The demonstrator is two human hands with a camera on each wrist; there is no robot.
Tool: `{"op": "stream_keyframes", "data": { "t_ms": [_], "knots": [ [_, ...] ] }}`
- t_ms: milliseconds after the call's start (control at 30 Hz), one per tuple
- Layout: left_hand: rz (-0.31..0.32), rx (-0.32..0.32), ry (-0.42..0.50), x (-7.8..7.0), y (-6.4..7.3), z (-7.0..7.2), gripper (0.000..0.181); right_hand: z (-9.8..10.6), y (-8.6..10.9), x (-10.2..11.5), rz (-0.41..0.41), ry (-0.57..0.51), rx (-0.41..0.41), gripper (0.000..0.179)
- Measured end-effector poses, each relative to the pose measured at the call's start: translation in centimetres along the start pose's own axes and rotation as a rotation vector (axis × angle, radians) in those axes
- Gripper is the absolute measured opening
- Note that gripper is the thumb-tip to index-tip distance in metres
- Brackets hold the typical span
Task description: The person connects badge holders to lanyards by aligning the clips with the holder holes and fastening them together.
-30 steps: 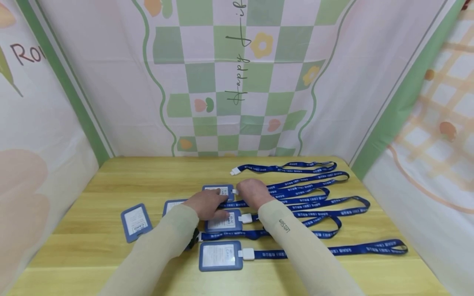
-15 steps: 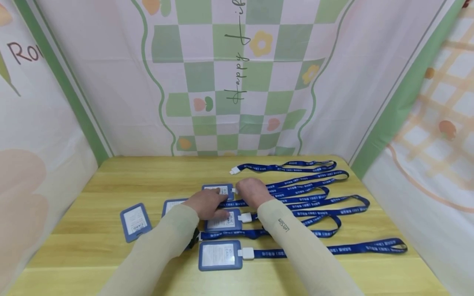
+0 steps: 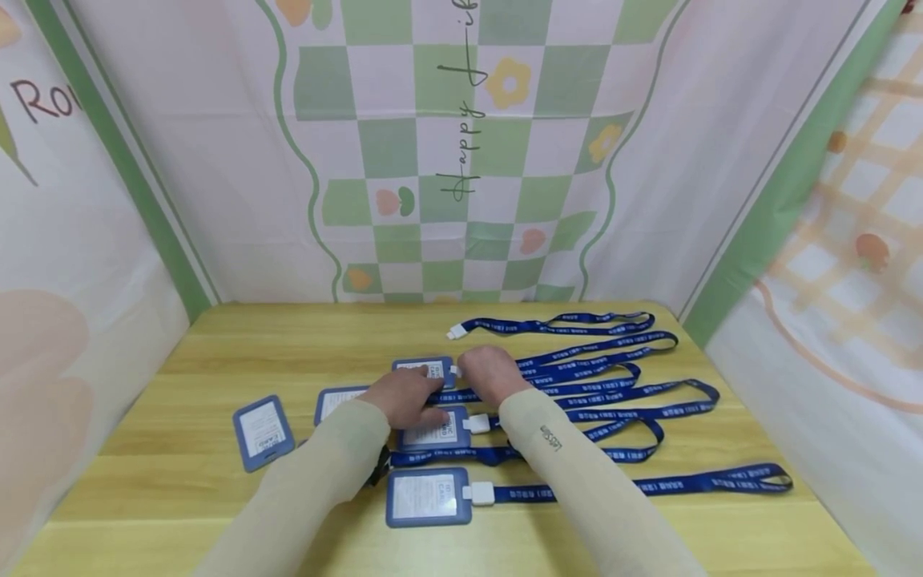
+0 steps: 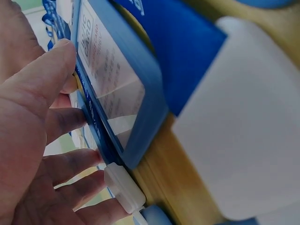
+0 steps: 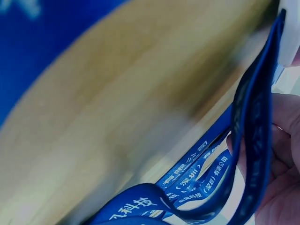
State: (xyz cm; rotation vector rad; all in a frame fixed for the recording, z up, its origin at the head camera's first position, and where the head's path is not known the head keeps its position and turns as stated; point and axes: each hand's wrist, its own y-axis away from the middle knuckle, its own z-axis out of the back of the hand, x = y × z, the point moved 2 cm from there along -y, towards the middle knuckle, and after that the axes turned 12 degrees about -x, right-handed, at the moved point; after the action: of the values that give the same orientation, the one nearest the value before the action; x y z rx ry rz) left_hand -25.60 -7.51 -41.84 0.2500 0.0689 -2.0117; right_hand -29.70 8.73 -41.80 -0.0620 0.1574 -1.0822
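Observation:
In the head view my left hand (image 3: 406,397) lies across the badge holders, its index finger on the far blue badge holder (image 3: 421,369) and its thumb over the middle badge holder (image 3: 436,433). The left wrist view has its fingers spread, lightly bent, fingertips at a blue strap and a white clip (image 4: 124,187). Beside the far holder's white tab (image 3: 456,371), my right hand (image 3: 490,373) is curled around the clip end of that holder's blue lanyard (image 3: 602,349); the clip itself is hidden under the hand. Loose straps (image 5: 251,136) pass in front of the right fingers in the right wrist view.
A badge holder without a lanyard (image 3: 264,433) lies at the left. Another badge holder (image 3: 335,401) is partly under the left sleeve. A nearer badge holder (image 3: 425,498) has its lanyard stretched right. A loose lanyard (image 3: 519,328) lies at the back, before a patterned curtain (image 3: 447,144).

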Motion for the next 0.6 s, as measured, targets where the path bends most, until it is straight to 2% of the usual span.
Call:
{"op": "stream_keyframes", "data": {
  "t_ms": [367, 600],
  "knots": [
    [0.004, -0.01, -0.008, -0.04, 0.04, 0.06, 0.073, 0.09, -0.2, 0.25, 0.001, 0.014, 0.018, 0.012],
    [0.02, 0.004, 0.001, -0.09, 0.09, 0.01, 0.073, 0.04, -0.31, 0.22, 0.006, 0.018, 0.031, 0.012]
  ]
}}
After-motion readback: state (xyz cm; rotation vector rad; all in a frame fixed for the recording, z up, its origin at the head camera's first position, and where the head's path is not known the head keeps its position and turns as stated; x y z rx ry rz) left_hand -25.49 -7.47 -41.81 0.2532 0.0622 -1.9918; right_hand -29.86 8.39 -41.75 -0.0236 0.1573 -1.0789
